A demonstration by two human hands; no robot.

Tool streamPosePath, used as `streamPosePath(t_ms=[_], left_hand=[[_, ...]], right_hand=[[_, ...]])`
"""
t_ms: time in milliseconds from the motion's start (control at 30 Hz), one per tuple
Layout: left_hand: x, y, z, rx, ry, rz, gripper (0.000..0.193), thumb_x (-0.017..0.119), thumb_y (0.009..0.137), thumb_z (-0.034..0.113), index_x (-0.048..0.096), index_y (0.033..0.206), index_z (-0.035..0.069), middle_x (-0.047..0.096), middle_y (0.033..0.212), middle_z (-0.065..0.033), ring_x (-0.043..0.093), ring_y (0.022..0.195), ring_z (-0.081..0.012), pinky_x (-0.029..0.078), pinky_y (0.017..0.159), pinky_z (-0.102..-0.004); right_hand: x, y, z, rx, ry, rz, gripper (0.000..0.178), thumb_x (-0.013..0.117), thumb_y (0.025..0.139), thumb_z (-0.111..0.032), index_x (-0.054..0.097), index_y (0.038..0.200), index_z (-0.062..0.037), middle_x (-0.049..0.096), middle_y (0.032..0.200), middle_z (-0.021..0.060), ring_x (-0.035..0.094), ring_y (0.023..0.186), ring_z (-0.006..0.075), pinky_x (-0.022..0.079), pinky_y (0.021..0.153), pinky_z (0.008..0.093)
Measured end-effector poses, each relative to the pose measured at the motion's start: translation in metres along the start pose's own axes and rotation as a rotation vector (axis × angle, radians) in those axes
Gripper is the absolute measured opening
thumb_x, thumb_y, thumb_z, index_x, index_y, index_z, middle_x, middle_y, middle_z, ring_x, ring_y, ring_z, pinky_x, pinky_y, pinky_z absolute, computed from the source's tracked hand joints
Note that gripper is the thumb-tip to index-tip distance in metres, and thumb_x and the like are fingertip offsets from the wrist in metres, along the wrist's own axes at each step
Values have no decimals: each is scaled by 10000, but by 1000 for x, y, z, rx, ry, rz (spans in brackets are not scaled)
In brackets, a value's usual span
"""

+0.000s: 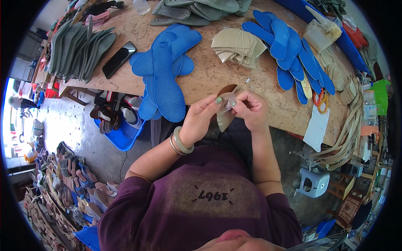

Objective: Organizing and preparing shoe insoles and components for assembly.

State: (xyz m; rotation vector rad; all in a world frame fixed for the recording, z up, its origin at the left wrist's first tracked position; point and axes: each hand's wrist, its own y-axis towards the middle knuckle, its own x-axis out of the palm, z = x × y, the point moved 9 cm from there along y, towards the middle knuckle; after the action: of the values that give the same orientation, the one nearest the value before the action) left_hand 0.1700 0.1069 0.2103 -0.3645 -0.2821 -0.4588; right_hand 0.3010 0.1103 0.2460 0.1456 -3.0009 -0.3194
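Observation:
Both my hands meet in front of my chest at the table's near edge, over a thin beige shoe pad [225, 120]. The pad has a brown curved upper part and a pointed lower end. My left hand [200, 118], with bracelets at its wrist, pinches it from the left. Thumb and fingers of my right hand [254, 112] are closed at its right edge, where a shiny clear film [228, 102] shows; which layer they grip is hard to make out. A pile of blue insoles [167, 79] lies nearest my left hand. Beyond my right hand sits a banded stack of beige pads [238, 45].
More blue insoles [289, 50] and orange-handled scissors [321, 102] lie right. Grey-green soles [79, 50] stand left beside a phone [119, 60]. A blue bin of shoes [125, 136] is below the table's left side; a light-blue stool [313, 183] stands right.

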Motion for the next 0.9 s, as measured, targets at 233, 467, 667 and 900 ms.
streamPosePath(t_ms=[233, 467, 667, 900], left_hand=[[-7, 11, 6, 132, -284, 41, 297, 457, 1021, 174, 594, 1245, 37, 612, 852, 42, 502, 698, 5, 406, 608, -167], [9, -8, 30, 536, 482, 82, 338, 455, 988, 34, 546, 1310, -11, 641, 911, -7, 583, 789, -110, 495, 751, -254], [0, -2, 6, 272, -301, 13, 271, 472, 1012, 103, 580, 1234, -7, 662, 1069, -77, 627, 955, -130, 504, 841, -275], [26, -11, 30, 517, -47, -200, 516, 510, 991, 146, 341, 1449, -21, 461, 1424, -98, 432, 1307, -175, 320, 1092, -316]], right_hand=[[-1, 0, -1, -34, 166, 119, 73, 648, 875, -23, 601, 821, -11, 650, 837, 96, 593, 671, 101, 512, 631, 240], [5, -2, -8, 195, -217, 13, 137, 699, 887, -114, 632, 863, 2, 659, 813, 48, 608, 686, 80, 499, 613, 217], [11, -3, 8, 110, 186, 27, 146, 625, 915, -79, 605, 785, -16, 645, 754, 47, 592, 671, 76, 485, 614, 229], [13, -8, -24, -190, -264, 72, 188, 670, 833, -26, 535, 702, -19, 569, 688, 36, 486, 582, 92, 403, 527, 254]])
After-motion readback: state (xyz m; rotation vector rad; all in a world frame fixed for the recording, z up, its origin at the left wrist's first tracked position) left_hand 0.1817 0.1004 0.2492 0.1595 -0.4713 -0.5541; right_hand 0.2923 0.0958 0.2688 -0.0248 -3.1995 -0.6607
